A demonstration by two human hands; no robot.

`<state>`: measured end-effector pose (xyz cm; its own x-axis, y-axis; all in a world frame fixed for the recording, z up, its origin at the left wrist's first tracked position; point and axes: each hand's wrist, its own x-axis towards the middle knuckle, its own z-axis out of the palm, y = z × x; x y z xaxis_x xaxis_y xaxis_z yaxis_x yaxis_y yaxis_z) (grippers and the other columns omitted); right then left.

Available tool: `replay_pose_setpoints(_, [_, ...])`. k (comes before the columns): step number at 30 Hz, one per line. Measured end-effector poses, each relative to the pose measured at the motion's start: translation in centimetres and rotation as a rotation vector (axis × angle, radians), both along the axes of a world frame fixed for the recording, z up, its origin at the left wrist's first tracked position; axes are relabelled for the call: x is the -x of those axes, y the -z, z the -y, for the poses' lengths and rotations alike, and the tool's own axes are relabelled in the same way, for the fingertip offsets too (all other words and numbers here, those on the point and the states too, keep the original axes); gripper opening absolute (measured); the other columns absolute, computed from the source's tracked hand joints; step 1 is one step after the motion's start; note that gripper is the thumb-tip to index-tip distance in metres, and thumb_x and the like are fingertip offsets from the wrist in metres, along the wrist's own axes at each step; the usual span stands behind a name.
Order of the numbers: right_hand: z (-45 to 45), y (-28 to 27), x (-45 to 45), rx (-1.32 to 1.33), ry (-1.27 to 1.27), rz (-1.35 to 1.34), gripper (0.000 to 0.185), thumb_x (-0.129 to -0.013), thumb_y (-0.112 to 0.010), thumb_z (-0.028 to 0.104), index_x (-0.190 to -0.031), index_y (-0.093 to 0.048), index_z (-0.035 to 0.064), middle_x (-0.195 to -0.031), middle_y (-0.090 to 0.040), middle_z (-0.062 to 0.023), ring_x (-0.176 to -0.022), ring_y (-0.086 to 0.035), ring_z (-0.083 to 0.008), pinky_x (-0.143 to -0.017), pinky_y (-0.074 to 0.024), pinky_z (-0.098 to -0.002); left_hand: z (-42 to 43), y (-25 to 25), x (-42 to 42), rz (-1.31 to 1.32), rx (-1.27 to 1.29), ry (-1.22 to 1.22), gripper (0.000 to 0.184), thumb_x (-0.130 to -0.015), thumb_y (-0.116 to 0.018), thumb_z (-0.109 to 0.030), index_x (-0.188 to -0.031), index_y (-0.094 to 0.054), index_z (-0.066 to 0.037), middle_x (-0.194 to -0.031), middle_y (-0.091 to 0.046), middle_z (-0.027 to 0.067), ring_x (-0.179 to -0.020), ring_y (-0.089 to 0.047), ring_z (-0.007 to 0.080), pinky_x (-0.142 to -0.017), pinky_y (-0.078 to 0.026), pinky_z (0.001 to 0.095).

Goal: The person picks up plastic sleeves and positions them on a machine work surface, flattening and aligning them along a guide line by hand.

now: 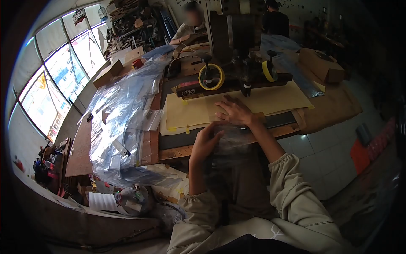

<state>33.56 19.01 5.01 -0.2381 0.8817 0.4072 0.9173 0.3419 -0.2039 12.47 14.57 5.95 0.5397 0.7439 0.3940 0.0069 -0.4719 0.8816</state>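
Note:
My left hand [205, 143] is at the front edge of the work table, fingers curled and thumb bent in around the edge of a clear plastic sheet [232, 137]. The sheet hangs over the table edge toward my lap, and its outline is blurred. My right hand [237, 112] lies palm down with fingers spread on a cream-coloured board [186, 112], close to the fingertips of my left. Just beyond the fingers stands a press machine [243, 70] with a dark horizontal bar [190, 92] above the board. Yellow rings [211, 76] sit on its two knobs.
A heap of clear plastic sheets [122, 110] covers the table's left side, with a metal strip [114, 137] on it. Cardboard boxes [320, 64] stand at back right and back left. One person [190, 27] sits behind the machine; another [275, 21] is farther back.

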Motion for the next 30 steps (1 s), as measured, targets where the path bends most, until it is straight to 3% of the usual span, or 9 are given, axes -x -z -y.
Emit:
replay_pose_setpoints(15, [-0.1, -0.3, 0.0, 0.034, 0.015, -0.017, 0.060, -0.091, -0.047, 0.056, -0.134, -0.052, 0.0134, -0.136, -0.047, -0.0211, -0.132, -0.040, -0.0374, -0.112, -0.0284, -0.0484, 0.3, -0.3, 0.2, -0.046, 0.051, -0.021, 0.032, -0.086, -0.066, -0.014, -0.117, -0.064, -0.007, -0.063, -0.045, 0.0022, -0.059, -0.037, 0.0094, -0.056, -0.036, 0.0262])
replay_pose_setpoints(18, [0.1, -0.3, 0.1, -0.036, -0.008, 0.021, 0.052, -0.092, -0.051, 0.048, -0.128, -0.053, 0.0098, -0.128, -0.049, -0.0128, -0.124, -0.046, -0.0308, -0.105, -0.0354, -0.0484, 0.6, -0.9, 0.3, -0.081, 0.032, -0.041, 0.032, -0.086, -0.066, -0.016, -0.117, -0.064, -0.007, -0.065, -0.047, 0.0034, -0.061, -0.038, 0.0105, -0.058, -0.037, 0.0269])
replay_pose_setpoints(27, [-0.6, 0.8, -0.1, -0.071, 0.015, 0.009, 0.051, -0.091, -0.052, 0.047, -0.126, -0.055, 0.0096, -0.125, -0.050, -0.0123, -0.123, -0.047, -0.0309, -0.104, -0.0364, -0.0459, 0.3, -0.5, 0.4, -0.123, 0.024, -0.052, 0.034, -0.085, -0.067, -0.017, -0.119, -0.065, -0.010, -0.065, -0.046, 0.0047, -0.061, -0.039, 0.0119, -0.057, -0.036, 0.0287])
replay_pose_setpoints(30, [0.1, -0.2, 0.3, -0.037, 0.023, 0.015, 0.051, -0.091, -0.052, 0.047, -0.127, -0.055, 0.0098, -0.125, -0.050, -0.0126, -0.124, -0.046, -0.0310, -0.105, -0.0361, -0.0460, 0.0, 0.5, 0.0, -0.008, 0.031, -0.027, 0.034, -0.085, -0.067, -0.017, -0.119, -0.065, -0.010, -0.066, -0.047, 0.0048, -0.060, -0.039, 0.0121, -0.058, -0.037, 0.0284])
